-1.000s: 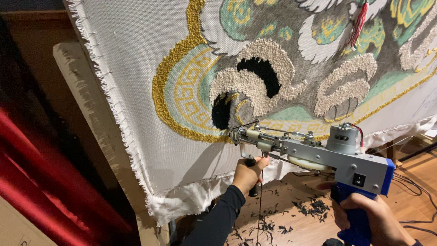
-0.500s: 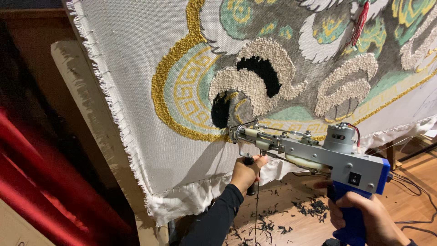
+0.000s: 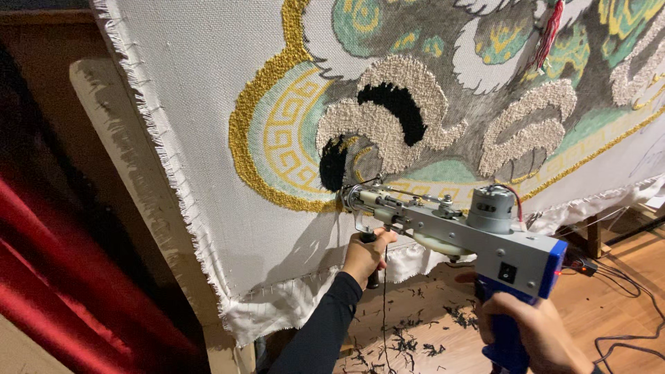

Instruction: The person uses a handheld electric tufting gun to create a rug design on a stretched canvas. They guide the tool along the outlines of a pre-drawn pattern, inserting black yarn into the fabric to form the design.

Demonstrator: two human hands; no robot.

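A large white cloth (image 3: 208, 138) hangs stretched and tilted across most of the view, its left edge frayed and its loose bottom hem bunched near the floor. Tufted on it is a pattern (image 3: 388, 131) of gold arcs, pale green bands, beige loops and black patches; the cloth is bare white to the left of the gold arc. Left of the cloth stands a pale wooden frame post (image 3: 111, 159), and beyond it a red curtain (image 3: 55, 291) fills the lower left corner. Below the hem the wooden floor (image 3: 609, 291) lies open, strewn with dark yarn scraps (image 3: 409, 343) and crossed by cables (image 3: 623, 339) at the right.

The tufting gun (image 3: 471, 232), grey metal with a blue handle, is held level in front of the cloth, its needle tip touching the fabric at the lower end of the gold arc, just under a black patch. The left hand (image 3: 366, 255), in a dark sleeve, is closed around the black front grip under the gun's nose. The right hand (image 3: 533, 332) is wrapped tight around the blue rear handle at the bottom right. A thin dark yarn (image 3: 384, 312) hangs from the gun towards the floor.
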